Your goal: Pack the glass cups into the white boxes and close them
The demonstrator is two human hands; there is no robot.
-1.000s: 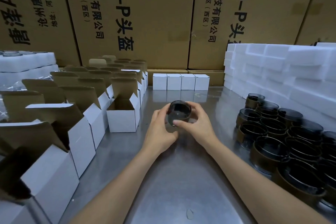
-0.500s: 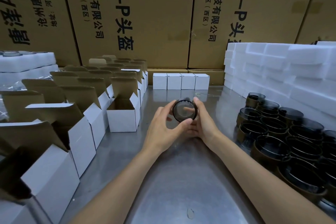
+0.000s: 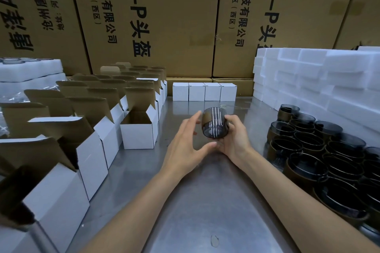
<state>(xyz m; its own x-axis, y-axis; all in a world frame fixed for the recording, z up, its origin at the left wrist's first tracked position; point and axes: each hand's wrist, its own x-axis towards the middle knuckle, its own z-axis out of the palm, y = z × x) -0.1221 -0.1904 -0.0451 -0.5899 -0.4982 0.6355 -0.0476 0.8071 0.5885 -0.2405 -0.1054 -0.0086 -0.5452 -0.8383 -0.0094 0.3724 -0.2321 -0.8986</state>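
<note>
Above the middle of the steel surface (image 3: 201,201), the right hand (image 3: 232,139) cradles a smoky glass cup (image 3: 214,122), its grip curled round the cup's right side and base. The left hand (image 3: 185,146) is spread wide beside it, fingertips at the cup's left wall. An open white box (image 3: 138,132) stands just left. More dark cups (image 3: 320,150) crowd the right edge; four closed white boxes (image 3: 204,91) line the back.

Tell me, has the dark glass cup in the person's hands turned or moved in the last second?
Yes. The glass cup stayed over the same patch of table, in front of the row of closed white boxes, but turned: its mouth faced the camera, and now its side does.
</note>
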